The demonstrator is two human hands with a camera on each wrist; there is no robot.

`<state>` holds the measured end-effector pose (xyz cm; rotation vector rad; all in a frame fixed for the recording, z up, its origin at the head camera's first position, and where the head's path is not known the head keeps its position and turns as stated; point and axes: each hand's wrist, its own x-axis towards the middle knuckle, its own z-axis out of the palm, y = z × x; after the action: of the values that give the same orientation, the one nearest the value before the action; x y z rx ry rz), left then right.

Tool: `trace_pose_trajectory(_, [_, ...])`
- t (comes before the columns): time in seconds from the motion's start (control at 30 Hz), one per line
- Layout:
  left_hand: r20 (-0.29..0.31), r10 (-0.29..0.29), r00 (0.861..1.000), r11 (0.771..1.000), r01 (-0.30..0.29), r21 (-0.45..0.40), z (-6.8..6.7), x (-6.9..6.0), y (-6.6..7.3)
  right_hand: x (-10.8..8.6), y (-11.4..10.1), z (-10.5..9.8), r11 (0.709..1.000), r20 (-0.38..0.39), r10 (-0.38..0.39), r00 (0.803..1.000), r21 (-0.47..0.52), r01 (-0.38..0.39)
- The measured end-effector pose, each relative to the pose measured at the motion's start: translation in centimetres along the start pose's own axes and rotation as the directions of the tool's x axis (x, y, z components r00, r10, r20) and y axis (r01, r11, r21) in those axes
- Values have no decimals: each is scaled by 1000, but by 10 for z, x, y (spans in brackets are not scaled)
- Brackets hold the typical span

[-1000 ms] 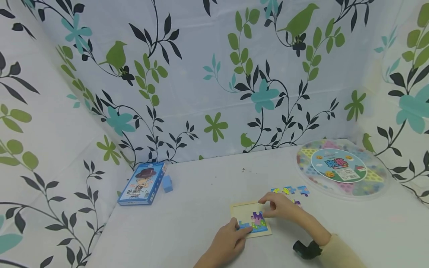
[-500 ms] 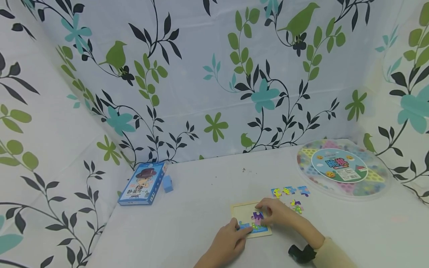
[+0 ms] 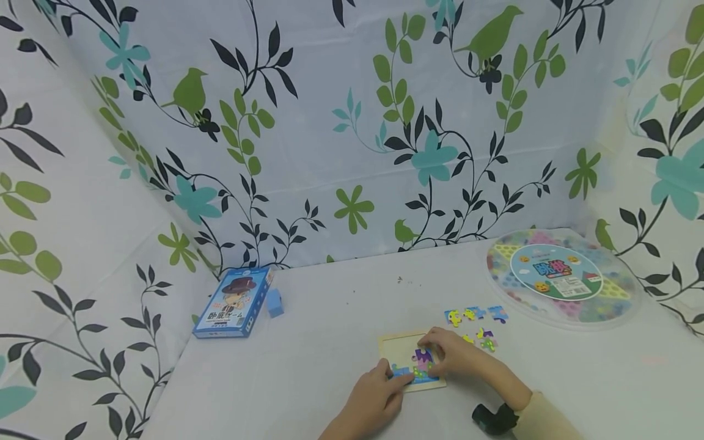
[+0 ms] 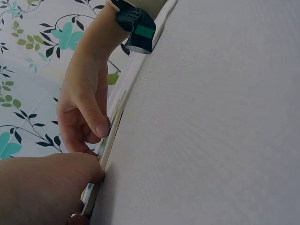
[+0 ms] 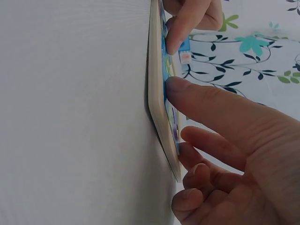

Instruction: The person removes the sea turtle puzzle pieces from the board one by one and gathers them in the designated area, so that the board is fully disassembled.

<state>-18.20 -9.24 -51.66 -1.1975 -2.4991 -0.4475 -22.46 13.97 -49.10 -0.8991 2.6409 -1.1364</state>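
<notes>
A small wooden puzzle tray (image 3: 396, 346) lies on the white table, partly filled with joined jigsaw pieces (image 3: 422, 355) in purple, pink, green and blue. My left hand (image 3: 373, 394) holds the tray's left side, its thumb over the blue pieces at the bottom. From the right, my right hand (image 3: 453, 353) reaches over the tray with bent fingers. In the right wrist view its thumb (image 5: 187, 93) touches the puzzle's lower part, and the index fingertip is at the tray's side. The piece between them is mostly hidden by the hand.
Several loose jigsaw pieces (image 3: 474, 313) lie beyond and right of the tray. At the back right is a round, clear-lidded game set (image 3: 561, 275). A blue card-game box (image 3: 233, 302) and a small blue block (image 3: 274, 302) stand at the left. Patterned cloth (image 3: 308, 153) hangs behind.
My right hand has shifted slightly left and its thumb has come lower on the puzzle, uncovering loose pieces at its right. My left hand has stayed in place on the tray.
</notes>
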Motion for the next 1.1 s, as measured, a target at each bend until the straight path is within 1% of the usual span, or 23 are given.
trace_pose_trajectory(0.1, [-6,7,1000,1000,-7,3,-1,1,1,-1,-1,1,1000,-11,-1,1000,0,1])
trace_pose_trajectory(0.2, [2,8,1000,1000,-8,14,-3,1,2,-1,0,2,1000,-18,1,1000,4,-1])
trace_pose_trajectory(0.4, [15,4,1000,1000,-4,18,-5,1,4,-2,0,3,999,-16,24,1000,21,-24])
trace_pose_trajectory(0.5, [14,7,1000,1000,-7,17,-6,2,4,-2,1,3,999,-13,20,1000,32,-20])
trace_pose_trajectory(0.77, [-26,27,999,1000,-27,13,-9,4,6,-2,4,-1,994,-23,-49,999,94,51])
trace_pose_trajectory(0.93, [-11,16,1000,1000,-16,8,-8,4,6,-2,7,-1,993,-70,-83,994,77,89])
trace_pose_trajectory(1.1, [-10,7,1000,1000,-7,8,-5,3,4,-2,7,-2,993,-84,-84,993,74,90])
